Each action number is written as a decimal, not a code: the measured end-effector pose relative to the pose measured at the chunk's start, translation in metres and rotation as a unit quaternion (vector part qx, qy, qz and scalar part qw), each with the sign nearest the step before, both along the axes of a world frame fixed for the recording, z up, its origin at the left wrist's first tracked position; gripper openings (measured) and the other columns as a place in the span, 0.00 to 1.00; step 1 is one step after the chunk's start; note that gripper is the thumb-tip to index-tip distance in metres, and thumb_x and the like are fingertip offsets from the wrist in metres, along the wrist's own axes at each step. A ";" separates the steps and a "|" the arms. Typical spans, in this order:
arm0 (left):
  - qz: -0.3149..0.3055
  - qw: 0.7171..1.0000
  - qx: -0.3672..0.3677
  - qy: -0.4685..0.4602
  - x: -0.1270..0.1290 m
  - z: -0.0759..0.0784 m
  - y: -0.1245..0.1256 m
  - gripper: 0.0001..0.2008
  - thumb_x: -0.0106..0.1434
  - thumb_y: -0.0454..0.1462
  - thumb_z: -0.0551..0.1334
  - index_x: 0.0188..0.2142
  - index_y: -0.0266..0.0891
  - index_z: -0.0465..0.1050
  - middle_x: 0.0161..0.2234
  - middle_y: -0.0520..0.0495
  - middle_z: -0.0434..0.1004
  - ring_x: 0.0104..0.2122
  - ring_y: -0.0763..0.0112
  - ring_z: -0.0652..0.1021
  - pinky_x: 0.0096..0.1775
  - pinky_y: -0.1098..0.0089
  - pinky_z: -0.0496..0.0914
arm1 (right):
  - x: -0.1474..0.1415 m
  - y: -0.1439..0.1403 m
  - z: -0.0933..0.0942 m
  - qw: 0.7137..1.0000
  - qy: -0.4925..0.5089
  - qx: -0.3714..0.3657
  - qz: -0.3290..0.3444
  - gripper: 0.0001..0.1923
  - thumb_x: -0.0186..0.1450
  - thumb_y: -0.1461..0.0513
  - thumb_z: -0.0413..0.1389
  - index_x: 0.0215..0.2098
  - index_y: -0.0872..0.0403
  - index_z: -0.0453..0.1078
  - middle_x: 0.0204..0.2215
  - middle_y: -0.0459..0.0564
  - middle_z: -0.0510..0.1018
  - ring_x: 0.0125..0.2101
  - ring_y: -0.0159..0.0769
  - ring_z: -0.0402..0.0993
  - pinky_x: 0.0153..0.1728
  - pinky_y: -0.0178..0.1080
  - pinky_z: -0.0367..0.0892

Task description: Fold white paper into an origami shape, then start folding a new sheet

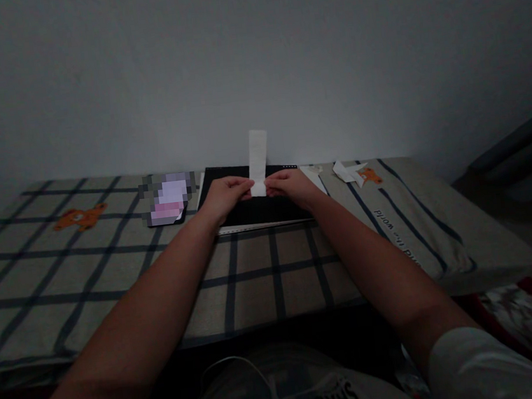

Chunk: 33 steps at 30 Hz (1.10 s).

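Note:
A narrow white paper strip (257, 152) stands up between my two hands, its lower end pinched from both sides. My left hand (225, 197) grips the strip's left edge with thumb and fingers. On the opposite edge, my right hand (290, 186) closes in the same kind of pinch. Both hands are just over a black flat rectangular item (268, 214), perhaps a notebook or folder. White sheets (235, 229) stick out from under it at the front and sides.
A phone (168, 199) with a lit, pixelated screen lies to the left. Crumpled white paper (349, 173) sits at the right. Everything rests on a checked cloth (110, 262) with bear prints, against a grey wall (250, 60). A white cable (231, 359) loops near my lap.

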<state>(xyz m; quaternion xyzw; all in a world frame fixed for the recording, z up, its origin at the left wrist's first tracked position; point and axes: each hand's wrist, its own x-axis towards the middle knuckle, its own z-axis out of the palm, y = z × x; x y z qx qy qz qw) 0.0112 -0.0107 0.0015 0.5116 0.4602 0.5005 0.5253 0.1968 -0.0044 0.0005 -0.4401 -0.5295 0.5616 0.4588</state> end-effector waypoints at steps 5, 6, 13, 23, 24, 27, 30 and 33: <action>-0.017 0.999 -0.033 -0.006 0.000 0.001 -0.001 0.06 0.52 0.35 0.72 0.28 0.34 0.79 0.27 0.48 0.79 0.27 0.77 0.77 0.39 0.71 0.75 | -0.002 0.002 -0.001 0.999 -0.005 0.009 -0.034 0.05 0.61 0.69 0.61 0.27 0.57 0.76 0.23 0.46 0.79 0.24 0.27 0.74 0.32 0.33 0.73; -0.017 0.999 -0.034 -0.002 0.000 0.001 -0.001 0.07 0.52 0.35 0.73 0.28 0.33 0.79 0.28 0.48 0.80 0.27 0.77 0.77 0.39 0.71 0.75 | -0.002 0.002 -0.001 0.999 -0.005 0.009 -0.034 0.05 0.60 0.69 0.61 0.27 0.57 0.76 0.23 0.46 0.79 0.24 0.27 0.74 0.32 0.33 0.73; -0.003 1.000 -0.018 0.010 0.001 0.001 -0.001 0.06 0.52 0.35 0.72 0.27 0.33 0.79 0.28 0.48 0.80 0.26 0.77 0.77 0.36 0.73 0.75 | -0.002 0.001 -0.002 1.000 0.007 -0.004 -0.017 0.05 0.60 0.69 0.62 0.27 0.56 0.76 0.23 0.46 0.80 0.26 0.27 0.74 0.32 0.31 0.73; -0.038 0.998 -0.047 -0.016 0.002 -0.001 0.000 0.08 0.53 0.35 0.73 0.29 0.33 0.78 0.30 0.47 0.80 0.28 0.77 0.78 0.42 0.69 0.76 | 0.000 0.005 -0.005 0.999 -0.012 0.017 -0.033 0.07 0.62 0.67 0.59 0.26 0.57 0.75 0.22 0.46 0.78 0.23 0.26 0.72 0.30 0.31 0.71; -0.038 0.998 -0.045 -0.015 0.002 0.000 -0.001 0.08 0.52 0.35 0.73 0.29 0.33 0.78 0.30 0.47 0.80 0.28 0.77 0.78 0.42 0.69 0.76 | 0.000 0.005 -0.004 0.999 -0.013 0.018 -0.029 0.07 0.62 0.67 0.59 0.26 0.57 0.75 0.22 0.46 0.78 0.23 0.26 0.72 0.30 0.32 0.70; -0.033 0.999 -0.039 -0.011 0.002 0.001 -0.002 0.08 0.52 0.35 0.73 0.29 0.32 0.78 0.29 0.47 0.80 0.27 0.77 0.77 0.41 0.69 0.76 | -0.001 0.003 -0.002 1.000 -0.008 0.017 -0.020 0.09 0.63 0.68 0.59 0.25 0.57 0.75 0.21 0.46 0.78 0.22 0.26 0.72 0.29 0.32 0.70; -0.014 0.999 -0.029 -0.004 0.002 0.002 -0.002 0.06 0.53 0.33 0.72 0.28 0.32 0.78 0.27 0.48 0.79 0.25 0.77 0.77 0.39 0.70 0.76 | -0.002 0.001 0.000 1.000 0.003 0.008 -0.020 0.09 0.63 0.68 0.59 0.25 0.56 0.75 0.21 0.46 0.78 0.23 0.26 0.73 0.29 0.32 0.71; 0.016 1.000 -0.013 0.014 0.001 0.004 -0.002 0.06 0.53 0.33 0.72 0.28 0.33 0.78 0.26 0.49 0.79 0.25 0.78 0.76 0.38 0.71 0.76 | -0.003 -0.001 0.000 1.000 0.007 -0.003 -0.010 0.06 0.63 0.67 0.60 0.27 0.56 0.76 0.24 0.47 0.79 0.25 0.26 0.74 0.31 0.32 0.72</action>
